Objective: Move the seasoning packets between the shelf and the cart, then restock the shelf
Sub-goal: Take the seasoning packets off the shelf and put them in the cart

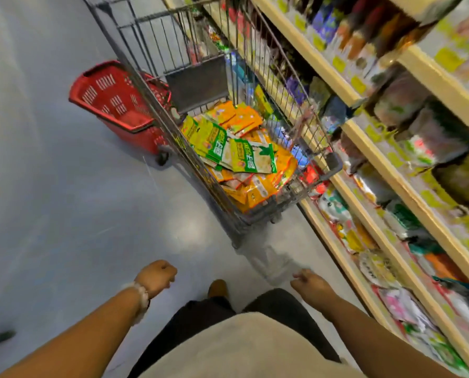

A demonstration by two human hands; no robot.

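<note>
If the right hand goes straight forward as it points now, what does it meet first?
Probably the near end of the shopping cart; the right hand points up-left over bare floor, though depth is unclear.

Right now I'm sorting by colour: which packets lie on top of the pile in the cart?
The green packets lie on top, near the middle of the cart; the orange packets lie beneath and around them.
</note>
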